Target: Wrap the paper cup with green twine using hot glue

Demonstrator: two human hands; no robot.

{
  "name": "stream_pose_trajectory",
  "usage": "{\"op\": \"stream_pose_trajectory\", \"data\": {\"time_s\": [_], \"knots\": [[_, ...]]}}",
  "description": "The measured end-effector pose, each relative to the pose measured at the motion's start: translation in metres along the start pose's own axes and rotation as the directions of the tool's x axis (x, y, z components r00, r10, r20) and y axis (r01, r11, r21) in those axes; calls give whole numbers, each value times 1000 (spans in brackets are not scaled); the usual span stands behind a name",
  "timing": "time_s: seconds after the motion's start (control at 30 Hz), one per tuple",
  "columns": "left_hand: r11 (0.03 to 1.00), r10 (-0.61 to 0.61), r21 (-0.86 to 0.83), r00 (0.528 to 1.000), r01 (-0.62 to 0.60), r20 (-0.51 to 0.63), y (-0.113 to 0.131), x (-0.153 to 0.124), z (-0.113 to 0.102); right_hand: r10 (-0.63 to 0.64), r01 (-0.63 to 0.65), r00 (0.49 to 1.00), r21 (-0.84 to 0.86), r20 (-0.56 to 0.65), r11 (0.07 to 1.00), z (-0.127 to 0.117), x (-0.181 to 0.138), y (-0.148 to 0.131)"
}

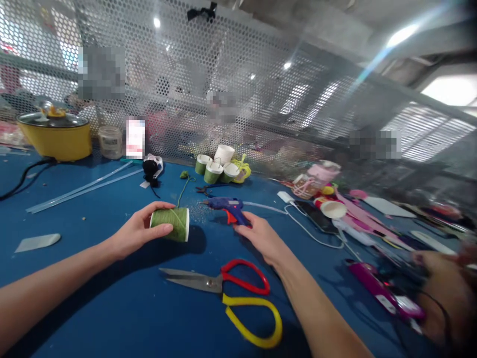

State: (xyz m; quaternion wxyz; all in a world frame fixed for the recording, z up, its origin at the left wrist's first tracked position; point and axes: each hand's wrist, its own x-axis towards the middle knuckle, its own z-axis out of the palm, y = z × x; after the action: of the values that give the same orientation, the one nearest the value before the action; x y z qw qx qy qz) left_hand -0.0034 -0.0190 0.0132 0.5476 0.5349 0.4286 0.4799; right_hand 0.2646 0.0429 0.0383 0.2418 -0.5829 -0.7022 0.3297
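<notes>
My left hand (139, 229) is closed around a paper cup wrapped in green yarn (172, 223), held on its side just above the blue table (112, 298). A strand of green yarn (183, 186) trails from it toward the back. My right hand (261, 238) reaches to the blue glue gun (228, 207) and touches its handle; its fingers curl there, and I cannot tell whether they grip it. Scissors with one red and one yellow handle (231, 291) lie between my forearms.
Several green-wrapped cups (218, 169) stand at the back by a perforated metal screen (223, 99). A yellow pot (55, 134), a jar (110, 141) and clear glue sticks (85, 188) sit at left. Another person's hand (443, 288) holds a purple glue gun (380, 291) at right, among pink craft scraps.
</notes>
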Motion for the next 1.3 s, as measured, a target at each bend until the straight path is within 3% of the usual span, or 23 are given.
{"op": "stream_pose_trajectory", "data": {"time_s": [0.07,0.13,0.37,0.47,0.7,0.77,0.87,0.97,1.13,1.3], "knots": [[1000,3,30,1000,-3,-23,0,0,1,-9,-10,996,210,89,978,-3,-6,-7],[997,10,71,999,-8,-32,-1,0,1,14,-55,991,316,131,947,-3,-11,-14],[982,47,183,997,-36,-59,-4,2,0,-28,-92,963,424,267,901,6,-25,-29],[977,64,207,995,-45,-83,-5,3,-1,-77,-24,961,357,267,934,11,-32,-32],[937,89,347,990,-45,-111,-4,4,-5,-94,88,992,68,82,994,18,-41,-33],[926,90,376,989,-41,-114,-3,4,-6,-186,188,982,-58,36,981,20,-41,-30],[919,83,393,990,-31,-116,-3,4,-7,-368,362,930,-193,7,912,21,-41,-23],[915,77,402,989,-20,-126,-3,4,-7,-459,451,888,-243,28,859,18,-40,-18],[894,96,448,987,-29,-127,-5,4,-8,-647,623,753,-441,116,646,13,-43,-25],[853,162,516,980,-80,-117,-5,4,-6,-568,539,821,-390,49,746,14,-47,-42]]}}
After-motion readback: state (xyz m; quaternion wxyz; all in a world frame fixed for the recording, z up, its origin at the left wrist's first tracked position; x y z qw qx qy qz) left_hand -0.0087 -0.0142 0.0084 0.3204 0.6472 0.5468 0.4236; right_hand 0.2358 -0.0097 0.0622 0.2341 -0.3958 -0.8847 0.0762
